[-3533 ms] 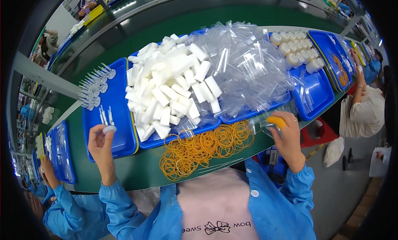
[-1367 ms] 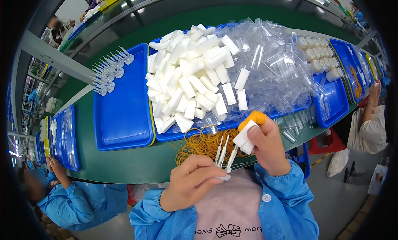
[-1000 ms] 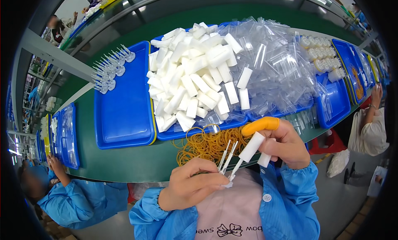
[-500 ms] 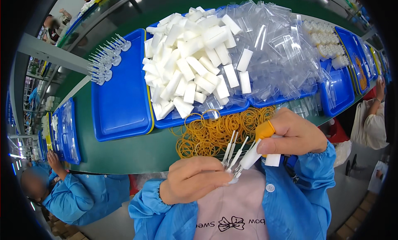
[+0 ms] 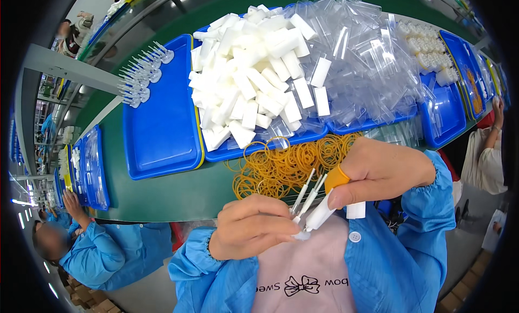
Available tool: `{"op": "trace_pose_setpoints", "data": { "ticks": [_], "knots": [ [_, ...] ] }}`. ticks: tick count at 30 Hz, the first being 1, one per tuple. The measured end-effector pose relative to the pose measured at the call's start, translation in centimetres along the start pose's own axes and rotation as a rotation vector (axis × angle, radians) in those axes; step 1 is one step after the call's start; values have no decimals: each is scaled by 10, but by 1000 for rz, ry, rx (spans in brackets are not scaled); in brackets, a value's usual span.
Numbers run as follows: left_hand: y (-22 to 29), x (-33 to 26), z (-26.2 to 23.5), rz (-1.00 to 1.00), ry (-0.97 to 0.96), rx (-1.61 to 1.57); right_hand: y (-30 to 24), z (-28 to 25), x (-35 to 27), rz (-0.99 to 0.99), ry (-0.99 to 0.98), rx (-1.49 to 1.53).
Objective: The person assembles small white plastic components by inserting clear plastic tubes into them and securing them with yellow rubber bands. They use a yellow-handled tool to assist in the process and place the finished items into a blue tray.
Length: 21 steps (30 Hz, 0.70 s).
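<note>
My left hand (image 5: pixel 251 226) pinches the base of a small piece with thin white-and-metal prongs (image 5: pixel 309 198) that point up and to the right. Between the thumb and index finger of my right hand (image 5: pixel 381 169) is a white foam block (image 5: pixel 320 213), tilted, its lower end against the piece's base beside the bare prongs. It appears to cover some of the prongs. A second foam block (image 5: pixel 356 210) sticks out below the right palm. An orange finger cot (image 5: pixel 337 179) covers one right finger. Just beyond both hands lies a heap of yellow rubber bands (image 5: pixel 286 164).
White foam blocks (image 5: pixel 243 80) and clear plastic sleeves (image 5: pixel 362 69) are heaped on blue trays. A blue tray (image 5: pixel 162 134) at left carries several pronged pieces (image 5: pixel 143 77). More white parts (image 5: pixel 427 48) lie at right. A co-worker (image 5: pixel 108 253) sits at left, another person (image 5: pixel 486 150) at right.
My right hand has brought the foam block down and left onto the prongs, close to my left fingers. Fewer prongs show bare now. The view has shifted slightly.
</note>
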<state>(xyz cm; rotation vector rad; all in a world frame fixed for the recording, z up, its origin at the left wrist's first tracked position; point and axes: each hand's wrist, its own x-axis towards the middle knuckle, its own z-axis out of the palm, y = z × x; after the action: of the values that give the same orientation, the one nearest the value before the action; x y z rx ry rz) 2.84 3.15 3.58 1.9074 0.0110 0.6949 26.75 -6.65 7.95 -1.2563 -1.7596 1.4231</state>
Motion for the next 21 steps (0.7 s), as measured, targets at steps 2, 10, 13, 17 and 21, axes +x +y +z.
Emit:
{"op": "trace_pose_setpoints", "data": {
  "ticks": [2, 10, 13, 17, 21],
  "knots": [
    [1, 1, 1, 22, -25, -9, -2, 1, 1, 1, -23, -5],
    [2, 0, -3, -208, 122, -89, -1, 11, -1, 12, 528, 49],
    [0, 1, -4, -229, 166, -167, 7, 7, -9, 46, 688, 494],
    [0, 5, -3, -181, 134, -143, 18, 18, -2, 4, 750, 764],
    [1, 7, -2, -193, 135, -127, 17, 25, 5, 18, 699, 856]
  ]
}}
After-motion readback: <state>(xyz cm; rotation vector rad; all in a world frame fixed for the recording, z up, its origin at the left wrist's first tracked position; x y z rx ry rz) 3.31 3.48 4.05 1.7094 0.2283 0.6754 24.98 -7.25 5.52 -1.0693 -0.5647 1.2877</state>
